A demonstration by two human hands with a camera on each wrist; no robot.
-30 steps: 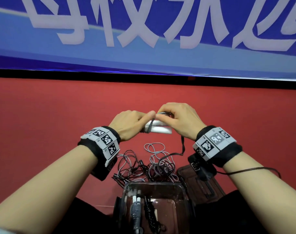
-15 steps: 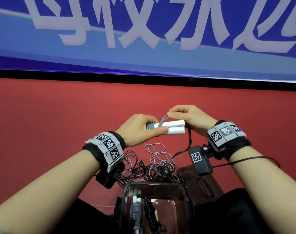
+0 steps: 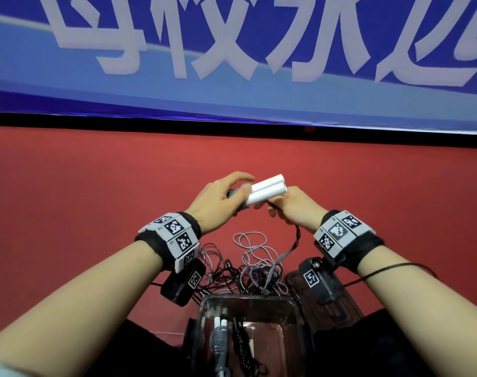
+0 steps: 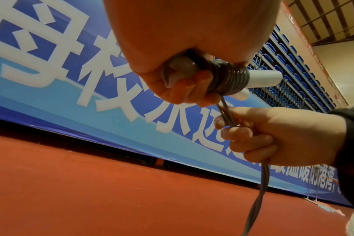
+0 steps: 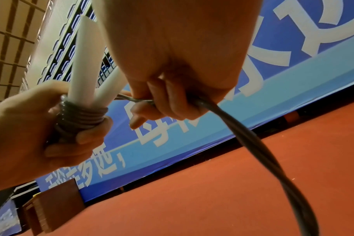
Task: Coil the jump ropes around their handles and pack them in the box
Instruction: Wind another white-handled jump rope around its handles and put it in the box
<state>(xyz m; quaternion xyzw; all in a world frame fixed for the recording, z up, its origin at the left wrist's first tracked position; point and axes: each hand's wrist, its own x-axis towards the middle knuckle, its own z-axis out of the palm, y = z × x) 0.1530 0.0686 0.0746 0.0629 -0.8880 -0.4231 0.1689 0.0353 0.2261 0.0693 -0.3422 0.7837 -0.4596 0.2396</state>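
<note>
My left hand (image 3: 221, 198) grips the grey end of two white jump rope handles (image 3: 267, 189) held side by side. Several tight turns of grey rope (image 4: 229, 79) are coiled around them by my fingers (image 5: 82, 118). My right hand (image 3: 291, 206) sits just right of and below the handles and grips the doubled grey rope (image 5: 243, 132), which runs taut from the coil (image 4: 225, 110) and drops to the floor (image 3: 293, 247). A clear box (image 3: 207, 303) stands near me and holds two coiled ropes, one grey (image 3: 218, 341) and one black (image 3: 241, 346).
A tangle of loose grey and black ropes (image 3: 248, 265) lies on the red floor between my wrists and the box. A dark lid (image 3: 349, 308) lies right of the box. A blue banner (image 3: 232, 63) runs along the far edge of the floor.
The handles have tilted so their white ends point up and to the right. My right hand has dropped from above the handles to below them, drawing the rope round.
</note>
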